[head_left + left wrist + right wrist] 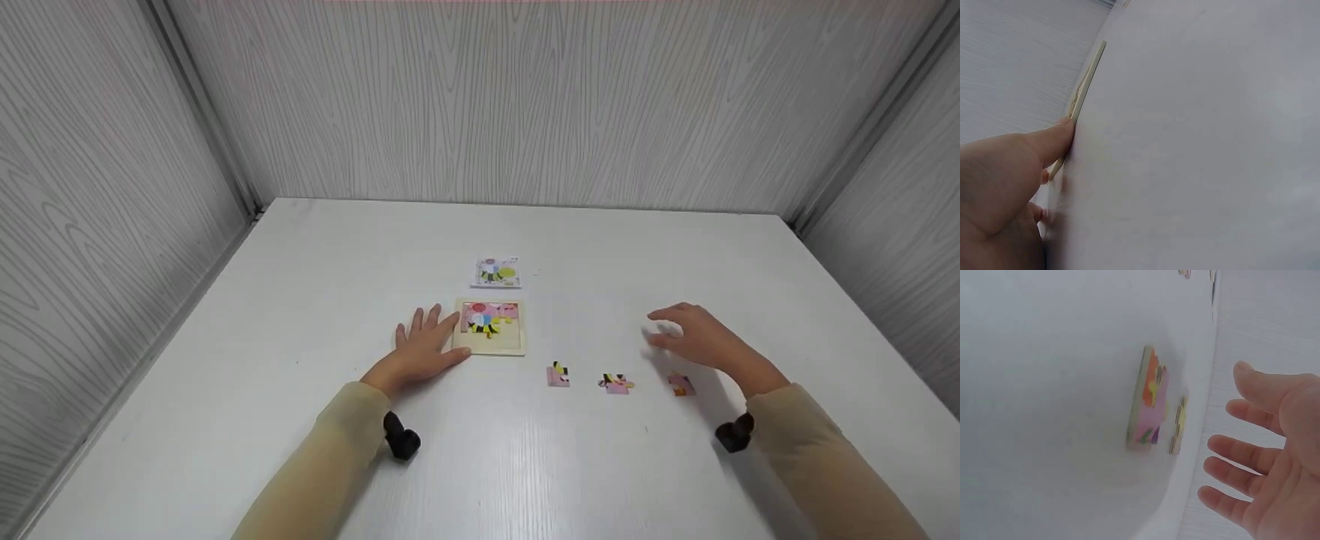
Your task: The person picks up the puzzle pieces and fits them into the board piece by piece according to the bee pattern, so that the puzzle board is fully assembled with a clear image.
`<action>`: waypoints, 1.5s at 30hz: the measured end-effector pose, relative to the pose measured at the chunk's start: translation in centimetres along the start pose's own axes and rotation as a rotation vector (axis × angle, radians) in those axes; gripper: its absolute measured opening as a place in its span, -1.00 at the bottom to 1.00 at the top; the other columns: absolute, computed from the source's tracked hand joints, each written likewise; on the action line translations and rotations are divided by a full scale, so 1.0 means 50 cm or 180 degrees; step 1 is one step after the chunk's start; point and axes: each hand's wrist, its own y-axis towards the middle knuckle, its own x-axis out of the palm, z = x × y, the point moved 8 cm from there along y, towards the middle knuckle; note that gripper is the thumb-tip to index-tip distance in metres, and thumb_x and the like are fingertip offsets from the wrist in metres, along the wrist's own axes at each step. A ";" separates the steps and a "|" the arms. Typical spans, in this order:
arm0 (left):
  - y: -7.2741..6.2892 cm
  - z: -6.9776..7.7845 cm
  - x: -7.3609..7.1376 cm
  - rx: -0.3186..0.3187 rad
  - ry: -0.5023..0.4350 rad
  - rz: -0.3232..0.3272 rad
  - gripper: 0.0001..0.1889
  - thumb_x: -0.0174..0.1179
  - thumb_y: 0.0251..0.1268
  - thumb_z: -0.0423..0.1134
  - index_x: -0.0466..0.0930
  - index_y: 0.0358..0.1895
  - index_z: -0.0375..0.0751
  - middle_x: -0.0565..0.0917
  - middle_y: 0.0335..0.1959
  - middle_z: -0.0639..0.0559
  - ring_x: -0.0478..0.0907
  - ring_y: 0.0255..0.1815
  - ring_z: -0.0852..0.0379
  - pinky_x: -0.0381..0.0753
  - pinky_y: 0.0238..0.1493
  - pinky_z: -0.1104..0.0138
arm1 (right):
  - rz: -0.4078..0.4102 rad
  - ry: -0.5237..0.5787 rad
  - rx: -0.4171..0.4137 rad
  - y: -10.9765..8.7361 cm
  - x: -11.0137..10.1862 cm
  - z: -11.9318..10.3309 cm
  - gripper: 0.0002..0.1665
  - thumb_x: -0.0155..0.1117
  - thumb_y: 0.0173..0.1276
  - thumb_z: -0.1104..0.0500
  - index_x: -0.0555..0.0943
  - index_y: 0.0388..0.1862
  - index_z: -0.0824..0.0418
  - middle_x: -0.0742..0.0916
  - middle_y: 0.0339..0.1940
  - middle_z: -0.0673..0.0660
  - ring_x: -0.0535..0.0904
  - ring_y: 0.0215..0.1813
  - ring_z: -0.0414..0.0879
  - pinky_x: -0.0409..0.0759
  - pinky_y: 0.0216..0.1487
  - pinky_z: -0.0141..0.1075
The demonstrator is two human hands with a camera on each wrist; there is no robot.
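A square wooden puzzle tray [487, 349], partly filled with pieces of a bee picture, lies on the white table. My left hand [426, 349] is spread flat at its left side, the thumb touching the tray's edge near the front corner, as the left wrist view also shows. My right hand [694, 336] hovers over the table at the right, fingers loosely bent and apart from the thumb, holding nothing. Just below it lies a pink and orange puzzle piece [682, 385]. The right wrist view shows that piece [1148, 405] close up, with another piece [1178, 424] behind it.
A picture card [496, 272] with the bee design lies behind the tray. Two more loose pieces, one pink and yellow [559, 375] and one pink and black [616, 385], lie between tray and right hand. Grey wood-grain panels [495, 105] border the table at the back and sides.
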 end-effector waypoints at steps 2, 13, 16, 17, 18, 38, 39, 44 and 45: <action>-0.001 -0.001 0.001 -0.0023 -0.0006 -0.0010 -0.23 -0.07 0.32 0.21 -0.06 0.48 -0.04 -0.23 0.49 -0.20 -0.48 0.45 -0.20 -0.49 0.28 -0.16 | -0.0050 -0.0033 0.0099 -0.004 -0.001 0.016 -0.40 0.21 0.32 0.04 0.42 0.23 0.37 0.44 0.19 0.44 0.25 0.25 0.34 0.24 0.16 0.19; -0.005 0.001 0.000 -0.0017 0.0015 -0.0014 -0.23 -0.08 0.33 0.21 -0.08 0.49 -0.03 -0.24 0.49 -0.19 -0.48 0.45 -0.20 -0.48 0.28 -0.15 | -0.0186 -0.0154 0.0360 -0.006 0.012 0.075 -0.35 0.31 0.22 0.05 0.44 0.21 0.36 0.46 0.17 0.43 0.28 0.23 0.31 0.23 0.18 0.19; -0.006 0.001 -0.001 -0.0022 0.0004 -0.0019 -0.23 -0.08 0.33 0.21 -0.08 0.49 -0.03 -0.24 0.49 -0.18 -0.48 0.45 -0.20 -0.48 0.28 -0.15 | -0.0153 -0.0170 0.0299 -0.006 0.014 0.072 -0.45 0.31 0.22 0.11 0.51 0.14 0.34 0.49 0.12 0.41 0.30 0.20 0.31 0.27 0.14 0.19; -0.006 0.002 -0.001 -0.0023 0.0002 -0.0025 -0.23 -0.08 0.33 0.21 -0.08 0.49 -0.03 -0.25 0.49 -0.18 -0.48 0.45 -0.20 -0.48 0.28 -0.15 | -0.0139 -0.0174 0.0273 -0.006 0.014 0.071 -0.49 0.31 0.22 0.12 0.53 0.11 0.33 0.50 0.10 0.41 0.31 0.18 0.30 0.28 0.13 0.19; -0.007 0.002 0.000 -0.0026 0.0001 -0.0031 -0.23 -0.08 0.33 0.21 -0.08 0.49 -0.02 -0.25 0.49 -0.18 -0.49 0.45 -0.19 -0.48 0.28 -0.15 | -0.0125 -0.0185 0.0242 -0.007 0.013 0.069 -0.52 0.31 0.22 0.14 0.56 0.08 0.32 0.51 0.08 0.40 0.32 0.17 0.30 0.29 0.11 0.19; -0.004 0.000 0.002 -0.0032 -0.0067 -0.0024 -0.22 -0.05 0.31 0.21 -0.08 0.49 -0.02 -0.26 0.49 -0.18 -0.51 0.44 -0.19 -0.52 0.27 -0.15 | -0.0122 -0.0123 0.0396 -0.003 0.012 0.072 -0.63 0.30 0.24 0.10 0.58 -0.06 0.31 0.53 0.04 0.36 0.34 0.15 0.26 0.30 0.14 0.15; -0.003 -0.001 0.002 -0.0037 -0.0064 -0.0024 -0.22 -0.05 0.31 0.22 -0.08 0.49 -0.02 -0.26 0.49 -0.18 -0.51 0.45 -0.19 -0.52 0.27 -0.14 | -0.0119 -0.0098 0.0407 -0.004 0.011 0.071 -0.62 0.30 0.25 0.09 0.57 -0.05 0.30 0.53 0.05 0.36 0.34 0.16 0.26 0.29 0.14 0.16; -0.003 -0.002 0.003 -0.0051 -0.0059 -0.0037 -0.21 -0.06 0.31 0.23 -0.09 0.49 -0.01 -0.28 0.49 -0.16 -0.52 0.45 -0.17 -0.53 0.28 -0.13 | -0.0075 0.0023 0.0405 -0.004 0.004 0.054 -0.62 0.27 0.26 0.10 0.55 -0.02 0.29 0.51 0.10 0.36 0.30 0.21 0.28 0.23 0.19 0.16; -0.003 -0.001 0.002 -0.0054 -0.0058 -0.0040 -0.22 -0.06 0.31 0.23 -0.09 0.49 -0.01 -0.28 0.49 -0.15 -0.53 0.45 -0.17 -0.52 0.28 -0.13 | -0.0070 0.0023 0.0380 -0.004 0.003 0.047 -0.62 0.27 0.27 0.10 0.56 -0.02 0.29 0.51 0.09 0.35 0.30 0.21 0.28 0.23 0.19 0.17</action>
